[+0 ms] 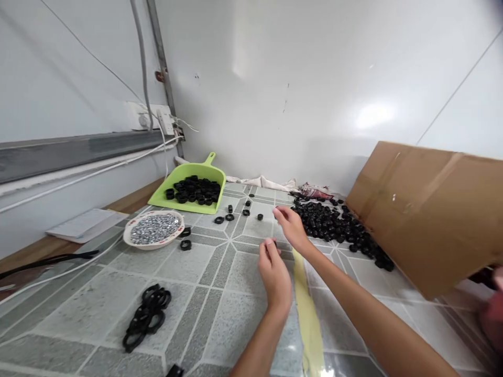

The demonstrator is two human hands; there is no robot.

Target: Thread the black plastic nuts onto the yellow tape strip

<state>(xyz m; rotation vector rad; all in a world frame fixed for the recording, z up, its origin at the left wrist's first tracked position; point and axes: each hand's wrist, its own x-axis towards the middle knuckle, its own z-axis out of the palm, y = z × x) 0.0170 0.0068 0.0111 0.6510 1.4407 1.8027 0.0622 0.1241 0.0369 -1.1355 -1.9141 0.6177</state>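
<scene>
My left hand (275, 275) is curled closed above the tiled surface, with a bit of a small black piece showing behind its fingertips; its shape is mostly hidden. Just beyond it and to the right, my right hand (293, 228) has thumb and fingers brought together, and what they pinch cannot be made out. Right of that hand lies a large heap of small black ring-like parts (324, 220). A single black ring (260, 217) rests to the left of my right fingertips. More loose black rings (230, 217) are scattered farther left.
A green dustpan (184, 209) holds many black rings. In front of it stands a bowl (129, 240) of small shiny metal parts. Larger black rings (145, 317) lie piled at front left. A cardboard sheet (424, 209) leans at right; yellow tape (308, 324) runs along the surface.
</scene>
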